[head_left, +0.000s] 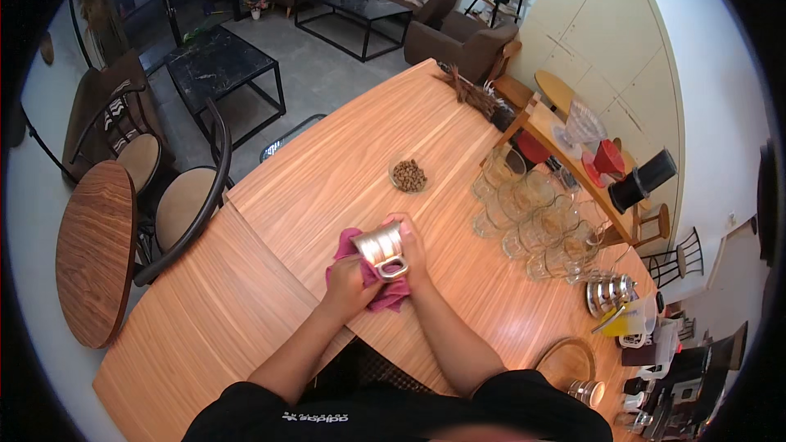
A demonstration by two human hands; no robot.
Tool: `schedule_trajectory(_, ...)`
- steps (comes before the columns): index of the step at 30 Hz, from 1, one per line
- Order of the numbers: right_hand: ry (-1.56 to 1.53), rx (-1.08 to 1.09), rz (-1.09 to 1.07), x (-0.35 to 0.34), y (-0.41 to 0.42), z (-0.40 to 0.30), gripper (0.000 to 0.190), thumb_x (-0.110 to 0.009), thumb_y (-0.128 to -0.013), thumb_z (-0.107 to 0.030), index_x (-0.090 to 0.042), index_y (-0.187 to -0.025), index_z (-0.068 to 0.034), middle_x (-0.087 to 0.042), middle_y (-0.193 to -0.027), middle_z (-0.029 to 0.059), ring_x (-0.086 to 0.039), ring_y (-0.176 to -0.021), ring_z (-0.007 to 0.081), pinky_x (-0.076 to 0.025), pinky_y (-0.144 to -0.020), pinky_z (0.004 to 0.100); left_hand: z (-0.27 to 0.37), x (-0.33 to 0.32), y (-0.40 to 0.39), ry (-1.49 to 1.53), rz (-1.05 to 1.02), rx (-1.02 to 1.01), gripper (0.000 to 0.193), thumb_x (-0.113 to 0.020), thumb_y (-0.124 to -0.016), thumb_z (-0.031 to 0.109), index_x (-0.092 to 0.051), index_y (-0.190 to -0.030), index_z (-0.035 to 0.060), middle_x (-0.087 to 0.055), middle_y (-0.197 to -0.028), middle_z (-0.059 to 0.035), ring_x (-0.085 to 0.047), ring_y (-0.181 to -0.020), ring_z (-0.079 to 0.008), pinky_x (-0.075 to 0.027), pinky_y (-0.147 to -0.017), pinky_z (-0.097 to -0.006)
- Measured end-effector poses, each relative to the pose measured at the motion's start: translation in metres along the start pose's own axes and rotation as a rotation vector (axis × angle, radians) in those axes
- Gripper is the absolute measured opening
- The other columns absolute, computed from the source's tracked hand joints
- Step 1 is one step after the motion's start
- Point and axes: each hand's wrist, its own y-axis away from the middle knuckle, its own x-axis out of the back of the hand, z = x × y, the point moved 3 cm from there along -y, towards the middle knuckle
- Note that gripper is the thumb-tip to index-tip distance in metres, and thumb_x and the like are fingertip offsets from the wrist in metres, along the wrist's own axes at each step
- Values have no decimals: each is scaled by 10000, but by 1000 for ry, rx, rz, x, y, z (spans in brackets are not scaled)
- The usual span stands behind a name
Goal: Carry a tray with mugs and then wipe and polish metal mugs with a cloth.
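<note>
A shiny metal pitcher (379, 245) with a loop handle lies tilted between my two hands over the wooden counter (295, 221). My left hand (348, 285) grips a magenta cloth (388, 299), which is bunched against the pitcher's rim and underside. Around the pitcher's far right side wraps my right hand (412, 248), its fingers partly hidden behind the metal. Beyond the hands, a small glass bowl (409, 175) of brown beans or nuggets rests on the counter.
Several glass mugs (540, 215) cluster at the right, beside a wooden stand (568, 162) with drippers (608, 159). Nearer are a metal kettle (608, 294), a round wooden tray (568, 359) and a metal canister (586, 391). A chair (190, 209) adjoins the counter's left edge.
</note>
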Motion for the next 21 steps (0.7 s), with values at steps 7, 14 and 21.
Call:
schedule_trajectory(7,180,76,-12,-7,9,0,345,-413,-1096,-368,-449,-1230,-52,-549,-1030,62,-529,-976,132,-457,-893,289,-8,0,-1,368,153,253,185,-761,-808,87,-716,-974,22,-719,-882,-58,-683,-805,-169,-531,-730,-324)
schedule_trajectory(14,192,38,-93,11,0,12,323,-550,-1031,-299,-417,-1257,-109,-545,-1093,59,-569,-1001,130,-497,-832,278,-29,-14,-1,398,182,269,323,-835,-815,168,-674,-1052,21,-714,-989,-27,-679,-903,-144,-549,-807,-325)
schedule_trajectory(21,-218,-80,-55,-2,-1,-1,265,-558,-1010,-245,-476,-1220,-104,-617,-1068,82,-658,-960,182,-571,-811,320,-33,-13,-5,669,145,323,685,-767,-548,-20,-608,-1214,8,-674,-1098,-44,-640,-1025,-172,-513,-941,-317)
